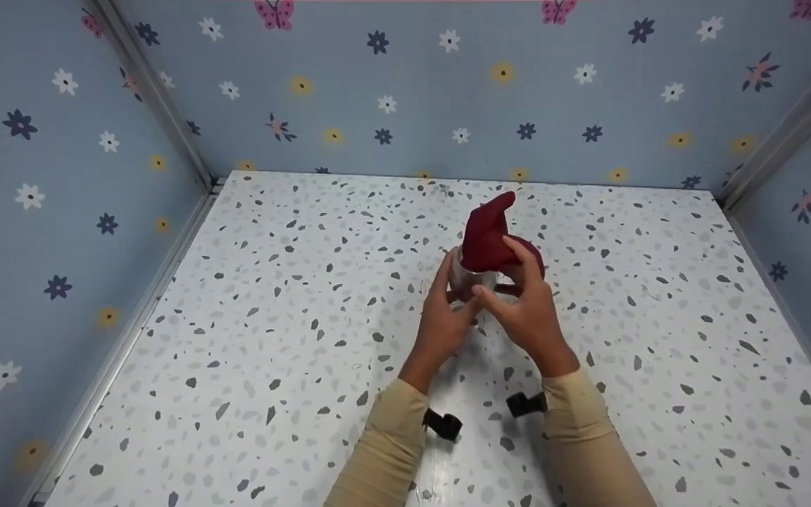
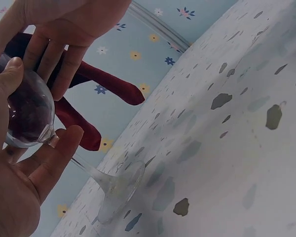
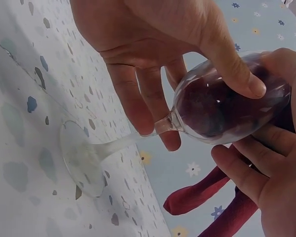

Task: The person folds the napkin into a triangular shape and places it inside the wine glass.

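A clear wine glass point(image 3: 207, 106) is tilted, its bowl stuffed with a dark red cloth point(image 1: 486, 236). My left hand point(image 1: 442, 324) holds the bowl from the left, its thumb on the glass and its fingers near the top of the stem. From the right, my right hand point(image 1: 533, 320) grips the cloth at the rim, its fingers spread over the folds. Two loose ends of the cloth point(image 2: 119, 89) hang outside the glass in the left wrist view. The glass's round foot point(image 3: 81, 160) points down toward the speckled tabletop.
The white speckled table point(image 1: 293, 338) runs back to a blue flowered wall panel point(image 1: 419, 84). Similar panels stand at left and right, joined by metal corner posts point(image 1: 159, 91). Black wrist cameras point(image 1: 444, 426) hang under both sleeves, close above the table.
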{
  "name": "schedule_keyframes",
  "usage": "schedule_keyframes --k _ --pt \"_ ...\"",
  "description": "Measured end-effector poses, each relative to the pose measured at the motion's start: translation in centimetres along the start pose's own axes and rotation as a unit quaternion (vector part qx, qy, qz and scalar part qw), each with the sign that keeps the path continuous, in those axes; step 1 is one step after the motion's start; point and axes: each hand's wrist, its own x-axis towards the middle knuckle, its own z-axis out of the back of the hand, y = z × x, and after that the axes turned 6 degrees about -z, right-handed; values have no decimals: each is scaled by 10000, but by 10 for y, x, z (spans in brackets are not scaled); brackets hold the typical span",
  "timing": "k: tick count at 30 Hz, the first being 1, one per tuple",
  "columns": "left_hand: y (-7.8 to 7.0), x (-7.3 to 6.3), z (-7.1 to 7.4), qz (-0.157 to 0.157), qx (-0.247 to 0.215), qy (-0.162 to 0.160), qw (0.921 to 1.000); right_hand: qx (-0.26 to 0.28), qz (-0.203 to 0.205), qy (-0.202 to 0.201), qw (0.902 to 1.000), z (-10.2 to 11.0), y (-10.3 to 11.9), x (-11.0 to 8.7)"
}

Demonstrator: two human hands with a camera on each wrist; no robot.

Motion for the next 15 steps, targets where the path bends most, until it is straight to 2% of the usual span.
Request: schedule_keyframes --k 6,12,15 --pt "-2 -1 1 36 154 43 9999 83 52 -106 9999 -3 -3 -1" --pt "-6 -2 2 349 -198 65 9992 8 85 -140 9999 -3 -6 -1" --pt "-5 -2 2 371 -270 73 9989 -3 74 -152 9999 -3 -5 -1"
